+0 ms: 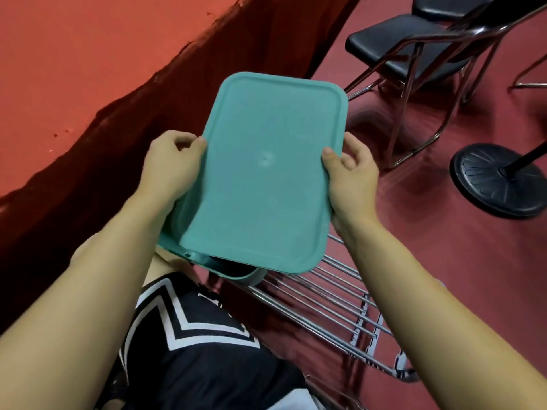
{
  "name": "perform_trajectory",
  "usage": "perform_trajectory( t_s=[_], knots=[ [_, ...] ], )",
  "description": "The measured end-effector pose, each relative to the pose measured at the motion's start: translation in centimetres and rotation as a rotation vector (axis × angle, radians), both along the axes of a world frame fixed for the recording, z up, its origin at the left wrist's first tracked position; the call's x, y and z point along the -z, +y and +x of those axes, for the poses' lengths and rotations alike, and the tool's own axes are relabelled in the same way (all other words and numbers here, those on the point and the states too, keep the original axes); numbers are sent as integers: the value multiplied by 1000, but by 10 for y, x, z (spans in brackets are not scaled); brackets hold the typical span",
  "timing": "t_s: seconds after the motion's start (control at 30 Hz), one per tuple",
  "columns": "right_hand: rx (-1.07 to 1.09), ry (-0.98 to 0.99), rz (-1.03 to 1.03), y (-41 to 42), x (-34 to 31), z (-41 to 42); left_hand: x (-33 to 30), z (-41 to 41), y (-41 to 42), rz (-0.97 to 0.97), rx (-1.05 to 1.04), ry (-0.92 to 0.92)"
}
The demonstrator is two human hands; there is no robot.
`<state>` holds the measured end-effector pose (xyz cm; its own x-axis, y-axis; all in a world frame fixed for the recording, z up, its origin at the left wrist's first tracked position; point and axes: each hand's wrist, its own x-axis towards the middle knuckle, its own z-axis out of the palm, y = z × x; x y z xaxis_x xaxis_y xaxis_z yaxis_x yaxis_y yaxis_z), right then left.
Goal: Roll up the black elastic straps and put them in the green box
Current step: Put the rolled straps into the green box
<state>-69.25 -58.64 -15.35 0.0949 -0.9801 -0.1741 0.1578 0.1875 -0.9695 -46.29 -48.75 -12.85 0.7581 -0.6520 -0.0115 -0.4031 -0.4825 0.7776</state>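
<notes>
a: red flooring fills the right of the view, and a red-draped table [74, 69] runs from nine o'clock up to twelve. what else is seen, big to small?

b: black chairs [414, 45] at one o'clock, a round black stand base [497, 179] at three, a chrome wire rack [340, 306] at five. dead centre, the green lid [266, 173] is held tilted, and under its six o'clock edge part of the green box [236, 269] is seen.

a: and the black elastic straps?

b: none can be picked out. something dark shows in the gap under the lid, but it cannot be told what.

a: why is the lid held that way?

b: it is judged that the lid is being set on or lifted off; which of the two cannot be said. a grip on both long edges keeps it level across.

a: the hands?

b: the left hand [174, 164] is curled round the nine o'clock edge, fingertips on the rim. the right hand [349, 176] is clamped on the three o'clock edge, thumb on top, fingers beneath. both forearms are stretched forward.
</notes>
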Motion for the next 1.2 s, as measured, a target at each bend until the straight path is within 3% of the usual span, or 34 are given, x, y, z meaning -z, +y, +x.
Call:
perform_trajectory(
  t_s=[0.13, 0.37, 0.57, 0.73, 1.2],
  knots=[
    [21, 32, -1, 9, 10, 26, -2, 12, 6, 59, 38, -56],
    [-11, 300, -152, 24, 26, 27, 3, 13, 13, 136, 81, -141],
    [-148, 284, -106, 37, 45, 35, 17, 18, 14, 230, 120, -142],
    [-242, 299, -52, 47, 54, 38, 21, 22, 16, 215, 79, -261],
    [-283, 375, -129, 50, 57, 40, 36, 28, 12, 304, 102, -202]
  ],
)
